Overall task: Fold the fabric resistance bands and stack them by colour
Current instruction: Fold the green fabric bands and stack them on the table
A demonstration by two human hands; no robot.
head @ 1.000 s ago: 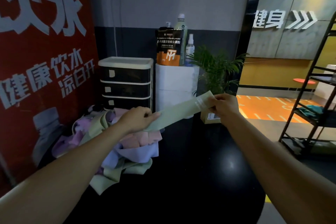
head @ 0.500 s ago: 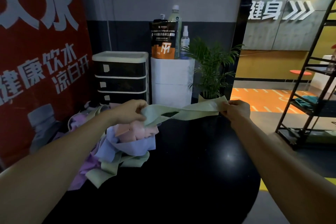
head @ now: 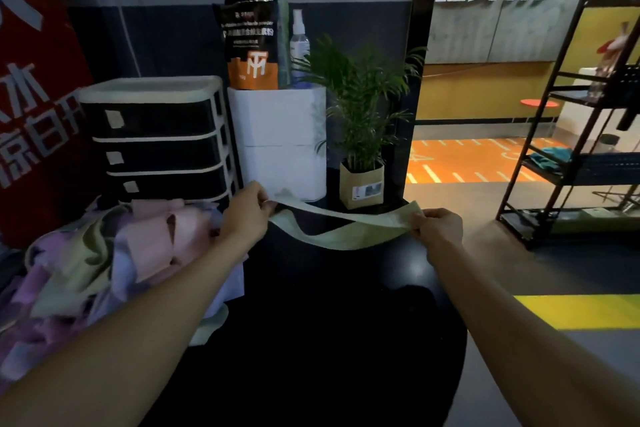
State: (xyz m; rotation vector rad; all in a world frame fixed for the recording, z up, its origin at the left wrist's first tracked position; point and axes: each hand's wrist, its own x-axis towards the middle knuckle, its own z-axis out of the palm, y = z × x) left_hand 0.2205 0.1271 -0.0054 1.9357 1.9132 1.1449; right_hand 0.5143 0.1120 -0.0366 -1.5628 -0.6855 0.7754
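Green band (head: 346, 230) sags between both hands above the black table (head: 329, 340).

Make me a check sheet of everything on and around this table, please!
Surface: round black table, glossy, with a light glare.
Job's things: green band held stretched above the table, sagging in the middle; jumbled band pile of pink, purple and green at the table's left side, not folded.
Clutter: drawer unit, white box carrying a pouch and bottles, potted plant.
Grippers: left hand pinches one end of the band, right hand the other.
Cables: nothing seen.
Surroundings: red poster at left, black shelf rack at right.
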